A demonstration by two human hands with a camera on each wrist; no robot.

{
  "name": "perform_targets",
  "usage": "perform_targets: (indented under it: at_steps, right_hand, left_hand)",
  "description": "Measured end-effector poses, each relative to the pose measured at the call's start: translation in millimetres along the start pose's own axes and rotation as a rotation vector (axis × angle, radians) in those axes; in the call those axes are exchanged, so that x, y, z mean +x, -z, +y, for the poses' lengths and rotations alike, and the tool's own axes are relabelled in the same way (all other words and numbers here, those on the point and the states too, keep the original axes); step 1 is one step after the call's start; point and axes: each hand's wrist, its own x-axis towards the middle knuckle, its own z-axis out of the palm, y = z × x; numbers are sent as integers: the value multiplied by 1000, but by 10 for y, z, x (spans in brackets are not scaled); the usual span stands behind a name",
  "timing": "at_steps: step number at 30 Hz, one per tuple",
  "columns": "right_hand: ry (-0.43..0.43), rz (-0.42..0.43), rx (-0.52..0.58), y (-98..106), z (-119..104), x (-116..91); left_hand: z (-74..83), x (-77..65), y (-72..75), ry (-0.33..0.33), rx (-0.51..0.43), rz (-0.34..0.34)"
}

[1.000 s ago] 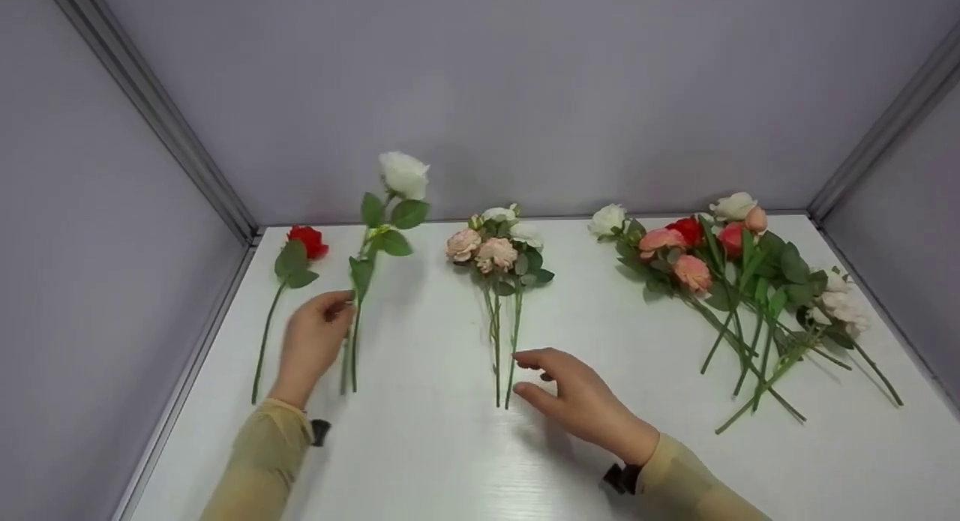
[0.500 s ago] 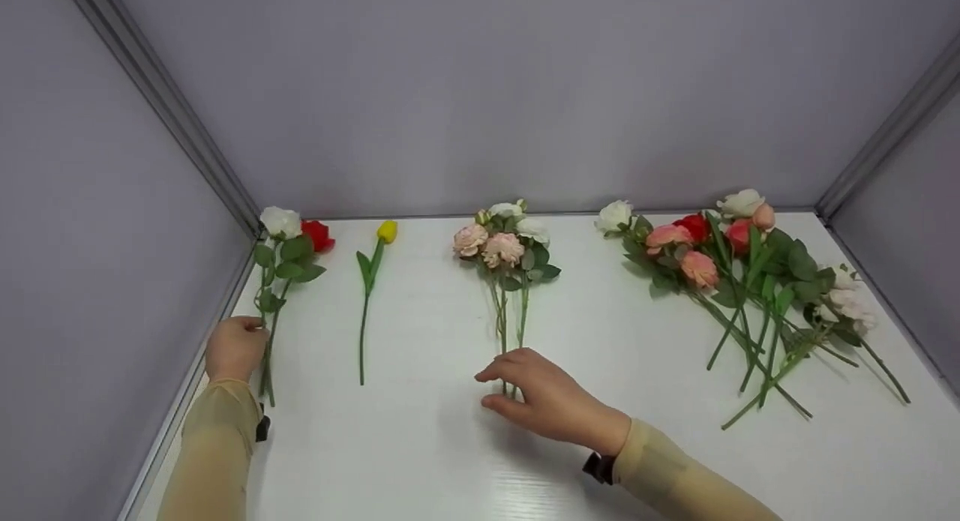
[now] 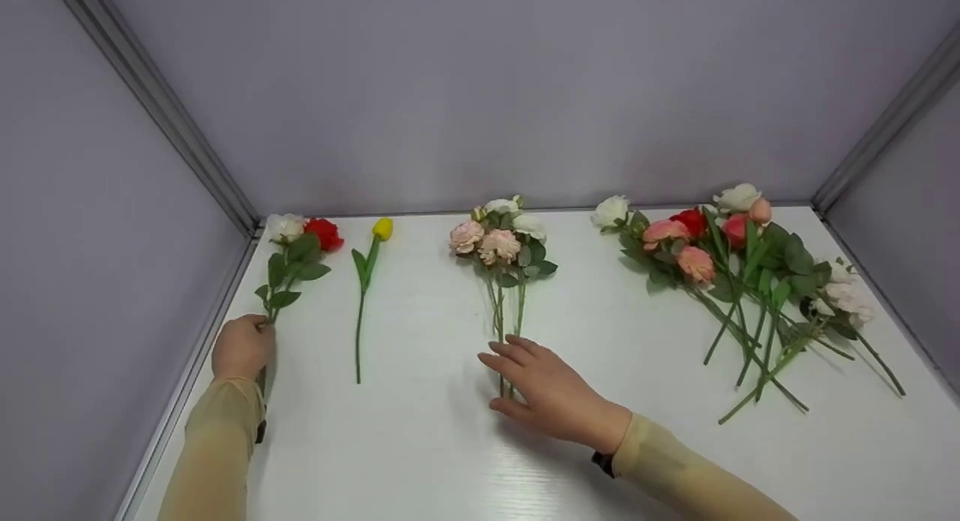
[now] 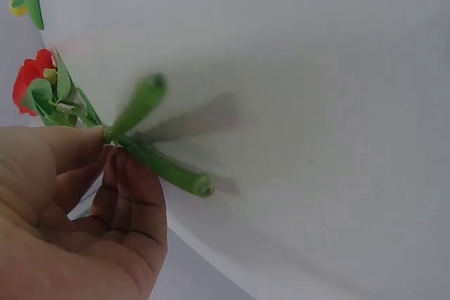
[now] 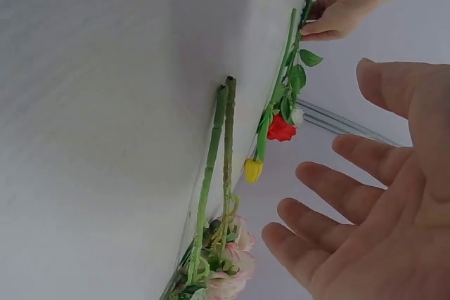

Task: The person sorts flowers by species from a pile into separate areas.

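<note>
Left of tulip point(image 3: 362, 296): left hand point(image 3: 244, 348), fingers pinching rose stems point(image 4: 169, 168) lying front-to-back. Right of tulip, farther: right hand point(image 3: 551, 393), fingers spread.

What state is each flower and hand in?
Left hand: pinching two stems
White rose: bloom open, stem in left hand
Red rose: bloom open, stem in left hand
Yellow tulip: closed, lying alone
Right hand: fingers spread, holding nothing
Pink-and-white flower bunch: lying, not held
Mixed flower pile: lying, stems crossed
</note>
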Motion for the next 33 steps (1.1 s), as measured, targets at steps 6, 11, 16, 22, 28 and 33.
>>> perform_targets:
  at_steps: [6,11,16,22,28,33]
  right_hand:
    - [-7,5,-61,19,142,-124]
    - [-129,104,-5,134,463,-326]
    - [-353,227,86,331,970,-636]
    - [-651,348,190,697,1618,-1224]
    - [-861,376,212,1009,2109,-1724]
    - [-924,359,262,1155,2314,-1745]
  left_hand:
    - [30,-14,26,28,10,4]
    - [211,-39,3,-49,30,140]
    - [685,-143,-148,-283,66,233]
    - [1534,-562,-564,-549,119,43]
    - [2329,-1292,-1114,-956,303,-202]
    - [2864,-1844,-1564,-1292,474,-325]
